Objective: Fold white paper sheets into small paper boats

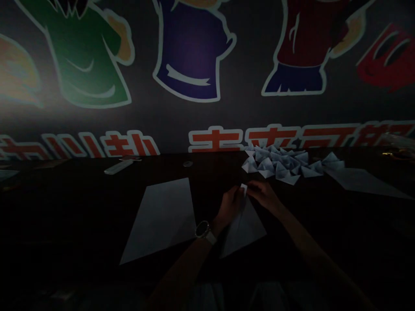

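On the dark table lies a white sheet of paper point(245, 231), partly folded, narrowing toward its far end. My left hand point(231, 202), with a watch point(202, 230) at the wrist, is closed on the far end of this sheet. Close by on the other side, my right hand point(263, 193) has its fingers bent at the same tip, where a small white bit of paper shows between the hands. Dim light hides the exact fingertip contact. Left of my hands rests a flat stack or sheet of white paper point(164, 216).
A pile of folded white paper pieces point(279, 162) stands beyond my right hand. Farther right lies another white sheet point(366, 181). A pale oblong object point(119, 167) and a small round item point(188, 164) sit near the painted wall point(175, 116).
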`<state>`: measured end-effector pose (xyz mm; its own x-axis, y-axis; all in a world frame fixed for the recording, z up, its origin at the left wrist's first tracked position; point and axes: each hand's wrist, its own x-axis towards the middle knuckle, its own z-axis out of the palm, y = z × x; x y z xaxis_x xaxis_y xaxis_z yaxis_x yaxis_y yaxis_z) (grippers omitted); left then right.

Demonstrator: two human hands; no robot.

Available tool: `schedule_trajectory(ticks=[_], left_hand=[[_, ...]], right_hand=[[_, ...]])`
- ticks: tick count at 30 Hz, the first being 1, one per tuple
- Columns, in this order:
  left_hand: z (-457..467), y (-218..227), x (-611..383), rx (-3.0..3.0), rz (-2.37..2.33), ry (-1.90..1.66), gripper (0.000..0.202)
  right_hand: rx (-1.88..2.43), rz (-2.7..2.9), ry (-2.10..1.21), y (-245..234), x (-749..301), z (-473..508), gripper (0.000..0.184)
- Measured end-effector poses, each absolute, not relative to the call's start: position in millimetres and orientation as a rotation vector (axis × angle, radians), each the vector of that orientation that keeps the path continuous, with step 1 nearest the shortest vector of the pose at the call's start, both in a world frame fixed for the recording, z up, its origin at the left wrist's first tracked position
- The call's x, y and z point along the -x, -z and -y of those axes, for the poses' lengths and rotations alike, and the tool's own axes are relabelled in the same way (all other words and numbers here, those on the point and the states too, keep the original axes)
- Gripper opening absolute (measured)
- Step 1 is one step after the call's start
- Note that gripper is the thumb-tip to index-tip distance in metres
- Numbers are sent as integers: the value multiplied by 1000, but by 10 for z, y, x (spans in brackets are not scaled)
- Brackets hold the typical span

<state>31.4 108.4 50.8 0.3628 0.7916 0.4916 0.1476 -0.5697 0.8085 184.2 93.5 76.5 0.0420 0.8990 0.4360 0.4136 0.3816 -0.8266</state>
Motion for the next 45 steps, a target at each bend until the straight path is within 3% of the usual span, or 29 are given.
schedule_trajectory(ticks=[12, 28, 39, 45], left_hand=[[-1045, -597, -262, -1952, -778, -1295, 36], [-997, -633, -216, -1979, -828, -1337, 31], [-1034, -616, -210, -1900, -831, -1306, 42], [-1062, -638, -230, -1783, -738, -1519, 22]], right_hand=[[1161, 1300, -635, -817, -1662, -788, 31], [1185, 1428, -72, -837, -1451, -689, 22], [1132, 1550, -280, -840, -1536, -729, 21], [1165, 1583, -190, -729, -1554, -868, 21]])
